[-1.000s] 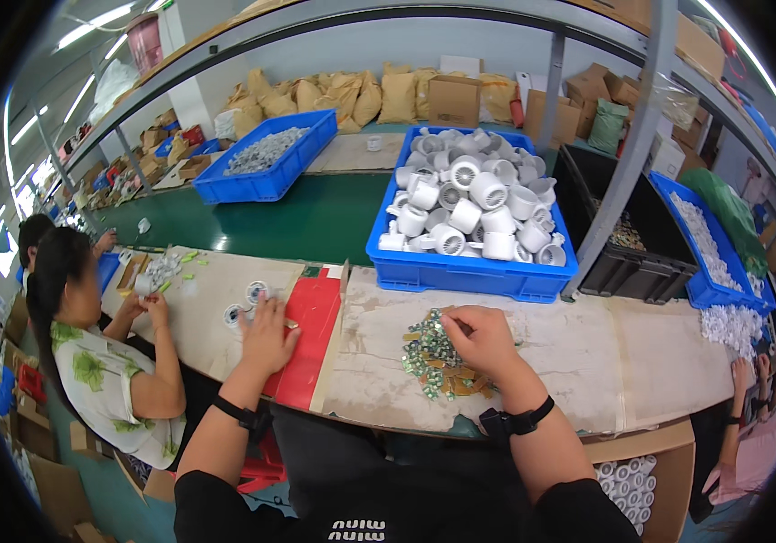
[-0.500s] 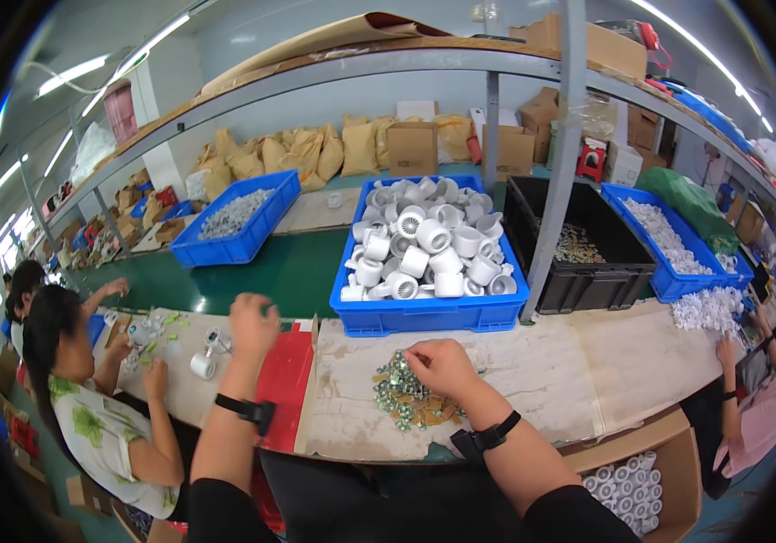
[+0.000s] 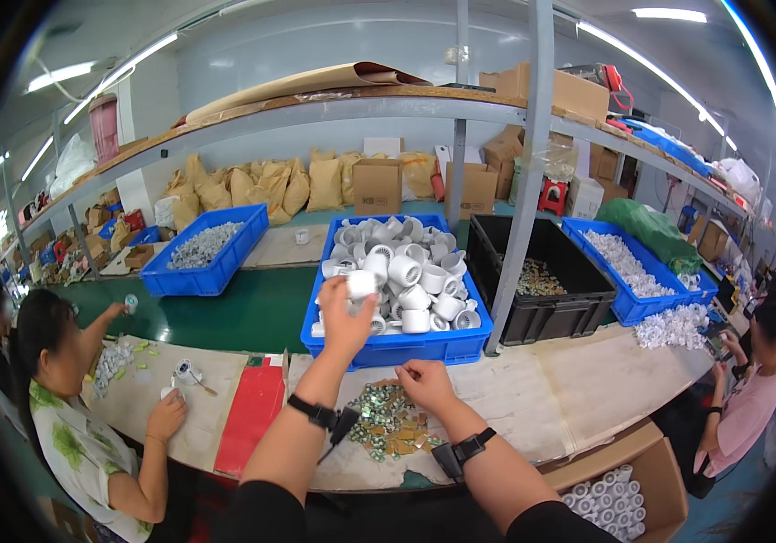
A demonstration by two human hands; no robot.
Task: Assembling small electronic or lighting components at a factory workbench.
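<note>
My left hand (image 3: 348,317) is raised at the front left of a blue crate (image 3: 406,351) heaped with white plastic fan housings, some showing a round grille. Its fingers are closed around one white fan housing (image 3: 362,284). Just below the crate, my right hand (image 3: 428,385) hovers at the edge of a pile of small green circuit boards (image 3: 383,409) mixed with flat tan pieces. The right fingers are pinched together, and whatever lies between them is hidden. Both wrists wear black bands.
A black crate (image 3: 551,321) stands behind a grey shelf post (image 3: 524,181), with a blue crate of white parts (image 3: 628,267) beyond it. Another blue crate (image 3: 187,282) sits far left. Co-workers (image 3: 89,443) sit on both sides. An open carton of housings (image 3: 669,452) is at lower right.
My left hand has swung right from above the red sheet to the blue crate and taken hold of a white fan housing. The right hand stays by the pile. The view has shifted.
</note>
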